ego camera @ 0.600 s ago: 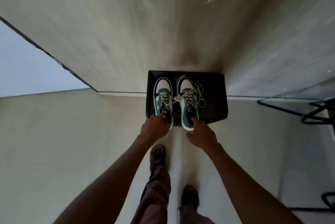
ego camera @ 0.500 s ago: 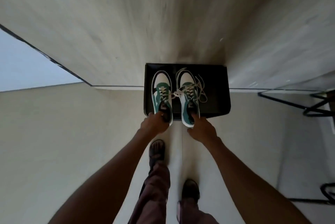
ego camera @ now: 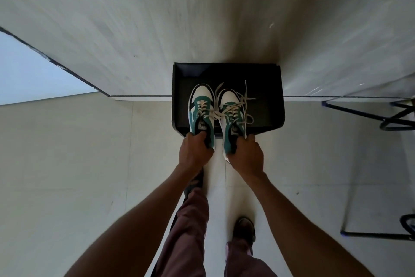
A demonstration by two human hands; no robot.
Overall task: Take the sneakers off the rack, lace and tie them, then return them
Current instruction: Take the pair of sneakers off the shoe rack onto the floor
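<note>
Pale floor tiles (ego camera: 67,175) run out underfoot to a light, streaky wall (ego camera: 134,18) on the far side; against the foot of that wall sits a black rack (ego camera: 267,97), its top shelf a dark tray with a raised rim. On that shelf stand the two sneakers, side by side and toes pointing to the wall; both are white at the toe, green over the middle, dark round the heel opening. Their heels hang out over the near edge of the shelf. The left sneaker (ego camera: 201,106) is just beside the right sneaker (ego camera: 231,110), nearly touching; off-white laces (ego camera: 243,102) lie loose and tangled, one strand crossing between the pair, others trailing to the right over the dark shelf.

The person stands close, arms stretched forward and down; the left hand (ego camera: 195,151) grasps the heel of the left sneaker, fingers curled into its opening; the right hand (ego camera: 248,155) grips the heel of the right sneaker the same way, fingers hooked over the collar. Whether the shoes rest on the shelf or are lifted clear of it, I cannot tell.

Below the arms show reddish-brown trousers (ego camera: 190,232) and a dark shoe (ego camera: 244,228) on the tiles; at the right, well apart from the rack, dark metal tubing (ego camera: 359,113) of some frame stands on the floor.
</note>
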